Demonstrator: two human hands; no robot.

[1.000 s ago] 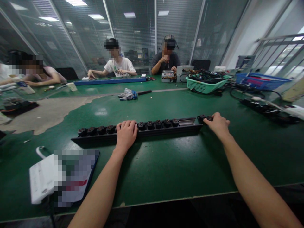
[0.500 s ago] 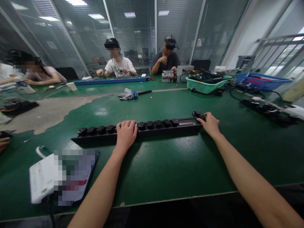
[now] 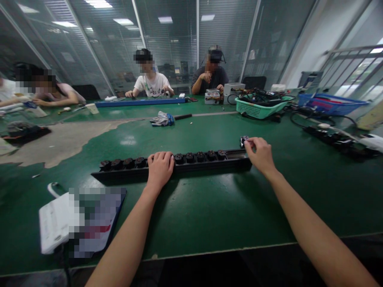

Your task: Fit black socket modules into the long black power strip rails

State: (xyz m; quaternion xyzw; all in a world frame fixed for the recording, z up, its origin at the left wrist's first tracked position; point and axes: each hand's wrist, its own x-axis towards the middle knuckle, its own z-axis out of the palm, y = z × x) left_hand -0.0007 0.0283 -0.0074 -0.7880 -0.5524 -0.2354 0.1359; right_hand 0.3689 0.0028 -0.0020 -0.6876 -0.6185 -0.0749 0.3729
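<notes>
A long black power strip housing lies across the green table in front of me, with a row of round black sockets along its top. Over its middle rests my left hand, fingers curled across the strip and hiding part of the row. At the strip's right end, the channel shows bare metal without sockets. My right hand pinches a small black end piece between thumb and fingers, just above and behind that end. Whether the piece is joined to the housing, I cannot tell.
A white box and a dark blue pouch lie at the near left. Farther back are gloves, a blue bar, a green basket of cables and a blue basket. Several people sit around the table.
My right hand has lifted and moved slightly left, tilting the small end piece up above the strip's end. My left hand stays on the strip.
</notes>
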